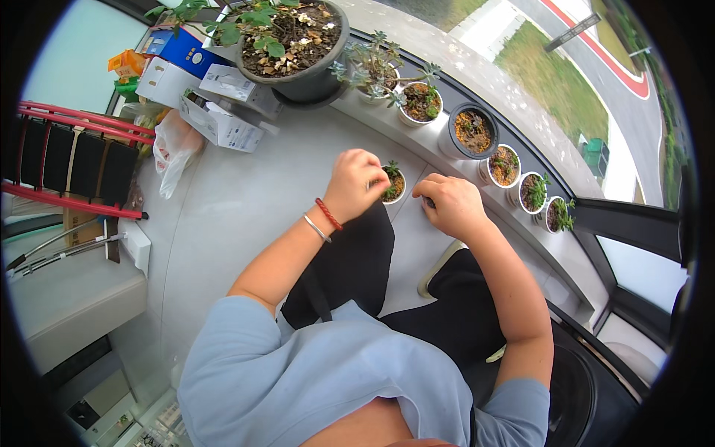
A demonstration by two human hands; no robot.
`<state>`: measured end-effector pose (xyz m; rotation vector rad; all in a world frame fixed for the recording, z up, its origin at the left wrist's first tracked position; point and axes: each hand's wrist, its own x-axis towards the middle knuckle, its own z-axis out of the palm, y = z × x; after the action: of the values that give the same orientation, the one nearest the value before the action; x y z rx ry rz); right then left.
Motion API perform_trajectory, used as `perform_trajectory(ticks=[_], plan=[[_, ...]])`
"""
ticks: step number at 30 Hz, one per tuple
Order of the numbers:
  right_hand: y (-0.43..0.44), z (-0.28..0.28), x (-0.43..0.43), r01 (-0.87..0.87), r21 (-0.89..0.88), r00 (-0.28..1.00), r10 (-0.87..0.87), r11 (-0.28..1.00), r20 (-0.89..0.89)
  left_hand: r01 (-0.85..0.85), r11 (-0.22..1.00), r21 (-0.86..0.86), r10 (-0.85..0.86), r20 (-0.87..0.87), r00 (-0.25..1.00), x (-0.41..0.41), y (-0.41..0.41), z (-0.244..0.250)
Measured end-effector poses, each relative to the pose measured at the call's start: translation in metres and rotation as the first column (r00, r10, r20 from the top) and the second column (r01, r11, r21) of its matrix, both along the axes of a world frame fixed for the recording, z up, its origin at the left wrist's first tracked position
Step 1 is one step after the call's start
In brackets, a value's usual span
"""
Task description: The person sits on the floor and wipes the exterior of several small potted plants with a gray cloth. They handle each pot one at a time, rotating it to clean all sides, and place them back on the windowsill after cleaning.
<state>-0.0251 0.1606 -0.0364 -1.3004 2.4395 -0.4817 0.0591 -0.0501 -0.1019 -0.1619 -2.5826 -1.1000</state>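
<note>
A small white pot (397, 193) holding a green succulent (392, 169) in orange-brown grit stands on the grey tiled floor in front of me. My left hand (357, 184) is at its left side, fingers curled, and hides part of the pot and plant. Whether something is pinched in those fingers is too small to make out. To the right of the pot, my right hand (451, 204) has its fingers bent around a small dark object (429, 202), mostly covered by the hand. A gap separates this hand from the pot.
Along the window ledge (416, 137) stand several potted succulents, among them a grey pot (472, 134). A large dark planter (293, 78) is at the back. Cardboard boxes (223, 123), a plastic bag (176, 145) and a red-framed folding rack (72, 159) lie to the left.
</note>
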Motion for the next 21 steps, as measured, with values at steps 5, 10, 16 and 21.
perform_trajectory(ticks=[5, 10, 16, 21], plan=[[0.011, 0.0, -0.004, 0.093, -0.031, 0.996, -0.093, 0.995, 0.012, -0.375, 0.925, -0.055, 0.358, -0.203, 0.912, -0.022, -0.089, 0.009], [0.011, 0.005, -0.002, 0.107, -0.016, 0.994, -0.107, 0.994, 0.009, -0.571, 0.821, -0.021, 0.534, -0.328, 0.779, -0.056, -0.194, 0.028], [0.014, 0.003, -0.003, 0.118, 0.01, 0.993, -0.118, 0.993, 0.009, -0.592, 0.619, -0.516, 0.58, -0.208, 0.788, -0.098, -0.255, 0.041], [0.021, 0.001, -0.007, 0.128, 0.055, 0.991, -0.13, 0.99, 0.03, -0.543, 0.67, -0.507, 0.608, -0.044, 0.792, -0.112, -0.276, 0.028]])
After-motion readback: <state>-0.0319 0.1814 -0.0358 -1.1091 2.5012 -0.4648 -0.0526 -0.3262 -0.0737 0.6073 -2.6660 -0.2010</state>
